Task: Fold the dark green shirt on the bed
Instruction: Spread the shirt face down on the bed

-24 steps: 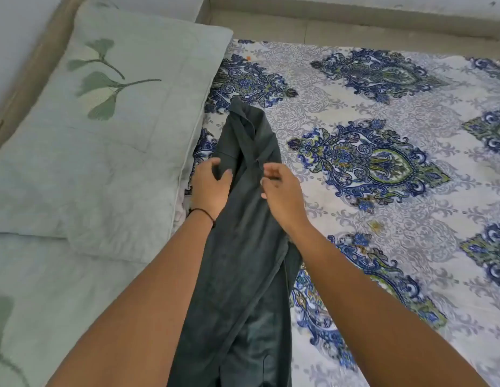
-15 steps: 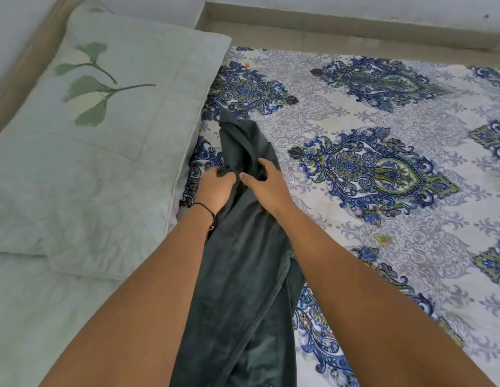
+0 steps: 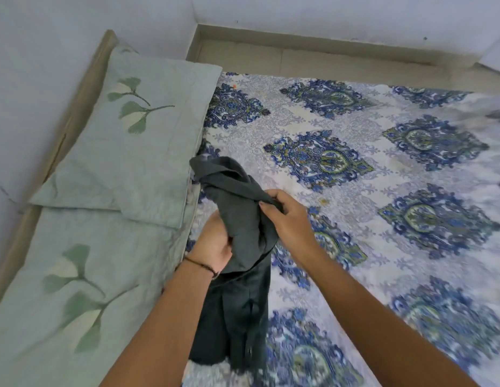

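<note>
The dark green shirt (image 3: 237, 216) is bunched into a long narrow strip over the patterned bed sheet (image 3: 383, 191), beside the pillows. Its upper end is lifted and folded back toward me, its lower part hangs down between my forearms. My left hand (image 3: 215, 247), with a thin black band at the wrist, grips the cloth from underneath on the left. My right hand (image 3: 288, 216) pinches a fold of the shirt from the right side. The shirt's collar and sleeves are hidden in the folds.
Two pale green pillows with leaf prints, one at the far left (image 3: 137, 141) and one nearer (image 3: 84, 289), lie along the left edge of the bed against the wall. A beige ledge (image 3: 327, 57) runs along the far side below the wall.
Both hands have closed on the shirt and raised its top end off the sheet, drawing it back toward me. The camera has tilted up, showing more wall and a second pillow.
</note>
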